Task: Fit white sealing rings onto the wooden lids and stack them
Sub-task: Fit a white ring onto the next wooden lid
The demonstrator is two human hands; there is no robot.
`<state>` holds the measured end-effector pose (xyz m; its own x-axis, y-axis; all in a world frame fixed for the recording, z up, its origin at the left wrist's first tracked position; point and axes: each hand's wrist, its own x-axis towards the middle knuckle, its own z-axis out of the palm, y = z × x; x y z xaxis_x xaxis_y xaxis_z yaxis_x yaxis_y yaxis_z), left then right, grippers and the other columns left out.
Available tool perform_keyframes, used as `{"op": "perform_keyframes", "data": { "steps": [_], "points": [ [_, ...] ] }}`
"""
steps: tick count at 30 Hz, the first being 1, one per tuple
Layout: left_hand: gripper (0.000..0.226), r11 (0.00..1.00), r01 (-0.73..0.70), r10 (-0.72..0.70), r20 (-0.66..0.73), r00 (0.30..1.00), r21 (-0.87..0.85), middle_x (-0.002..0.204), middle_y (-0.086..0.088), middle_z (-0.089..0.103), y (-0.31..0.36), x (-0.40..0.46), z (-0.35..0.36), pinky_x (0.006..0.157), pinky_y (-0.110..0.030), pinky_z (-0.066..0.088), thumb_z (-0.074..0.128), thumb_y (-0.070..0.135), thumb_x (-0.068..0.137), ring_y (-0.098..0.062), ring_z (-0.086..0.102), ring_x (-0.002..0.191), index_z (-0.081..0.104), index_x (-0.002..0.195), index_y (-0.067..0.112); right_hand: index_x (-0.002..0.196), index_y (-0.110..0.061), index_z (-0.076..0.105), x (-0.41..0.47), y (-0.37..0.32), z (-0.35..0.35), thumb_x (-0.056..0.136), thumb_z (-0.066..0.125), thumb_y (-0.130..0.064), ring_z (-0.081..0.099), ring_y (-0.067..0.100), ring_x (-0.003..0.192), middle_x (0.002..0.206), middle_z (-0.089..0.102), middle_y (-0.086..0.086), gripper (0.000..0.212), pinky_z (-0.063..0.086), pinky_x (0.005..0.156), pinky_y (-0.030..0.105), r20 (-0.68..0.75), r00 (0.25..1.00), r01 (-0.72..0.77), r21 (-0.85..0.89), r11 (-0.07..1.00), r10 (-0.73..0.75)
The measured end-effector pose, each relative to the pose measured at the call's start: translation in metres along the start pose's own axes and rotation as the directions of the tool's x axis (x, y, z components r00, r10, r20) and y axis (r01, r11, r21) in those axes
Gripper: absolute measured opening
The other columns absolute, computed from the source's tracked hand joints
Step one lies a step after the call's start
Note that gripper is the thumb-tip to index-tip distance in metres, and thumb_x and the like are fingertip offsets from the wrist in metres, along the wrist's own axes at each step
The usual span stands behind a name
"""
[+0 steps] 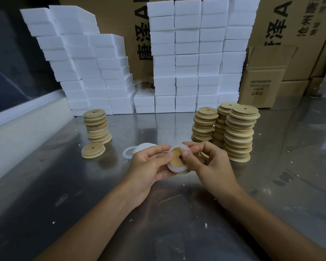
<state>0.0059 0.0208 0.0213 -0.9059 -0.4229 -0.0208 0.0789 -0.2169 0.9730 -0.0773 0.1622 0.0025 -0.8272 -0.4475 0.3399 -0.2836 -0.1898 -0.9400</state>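
My left hand (149, 164) and right hand (205, 162) both grip one lid (178, 161) above the worktop (83, 185), fingers curled around its ring (177, 169); right thumb presses the lid face.

The left hand (149, 162) covers the left edge of the held wooden lid (177, 157), and the right hand (205, 161) hides its right edge; how far the white sealing ring (175, 169) runs round it cannot be told. The pile of loose rings (139, 148) at 11 o'clock of the hands is half hidden behind the left fingers. A rear lid stack (223, 117) at 1 o'clock is partly masked by nearer stacks. Glass items (139, 85) between the foam blocks (186, 53) are too blurred to identify. The cardboard cartons (271, 25) are cut off by the top edge, and both forearms by the bottom.
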Motion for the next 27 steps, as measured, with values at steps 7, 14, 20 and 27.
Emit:
{"op": "perform_keyframes", "data": {
  "steps": [7,14,20,27],
  "points": [
    [0.025,0.979,-0.116,0.122,-0.024,0.992,0.167,0.101,-0.016,0.072,-0.001,-0.0002,-0.0006,0.074,-0.034,0.061,0.071,-0.003,0.082,-0.027,0.073,0.091,0.069,0.107,0.004,0.092,-0.012,0.071,0.0019,0.0031,-0.0045,0.079,0.074,-0.034,0.073,0.019,0.08,0.086,0.076,0.002,0.025,0.06,0.069,0.032,0.019,0.998,0.066,-0.153,0.986,-0.064],
    [0.021,0.97,-0.131,0.137,-0.016,0.99,0.206,0.097,-0.012,0.074,-0.0015,0.0022,-0.0034,0.076,-0.036,0.06,0.072,0.003,0.082,-0.025,0.073,0.089,0.072,0.103,0.008,0.078,-0.013,0.071,0.0034,0.0011,-0.0046,0.076,0.074,-0.029,0.072,0.016,0.067,0.075,0.075,0.004,0.017,0.058,0.058,0.027,0.01,0.992,0.13,-0.118,0.985,-0.129],
    [0.015,0.967,-0.162,0.168,-0.015,0.986,0.199,0.093,-0.011,0.074,-0.0031,0.0008,-0.0017,0.071,-0.032,0.059,0.074,0.006,0.082,-0.025,0.073,0.086,0.075,0.097,0.007,0.084,-0.004,0.067,0.0024,-0.0009,-0.006,0.087,0.072,-0.017,0.073,0.028,0.071,0.076,0.074,0.011,0.014,0.062,0.06,0.042,-0.008,0.996,0.09,-0.117,0.989,-0.091],
    [0.02,0.976,-0.154,0.161,-0.03,0.987,0.151,0.088,-0.005,0.075,0.0002,0.001,-0.0034,0.073,-0.03,0.059,0.075,0.003,0.078,-0.023,0.073,0.085,0.074,0.097,0.003,0.088,0.002,0.065,0.0036,-0.0025,-0.0061,0.092,0.065,-0.015,0.073,0.027,0.069,0.073,0.073,0.016,0.017,0.06,0.057,0.033,0.027,1.0,0.004,-0.019,1.0,-0.003]
  ]
}}
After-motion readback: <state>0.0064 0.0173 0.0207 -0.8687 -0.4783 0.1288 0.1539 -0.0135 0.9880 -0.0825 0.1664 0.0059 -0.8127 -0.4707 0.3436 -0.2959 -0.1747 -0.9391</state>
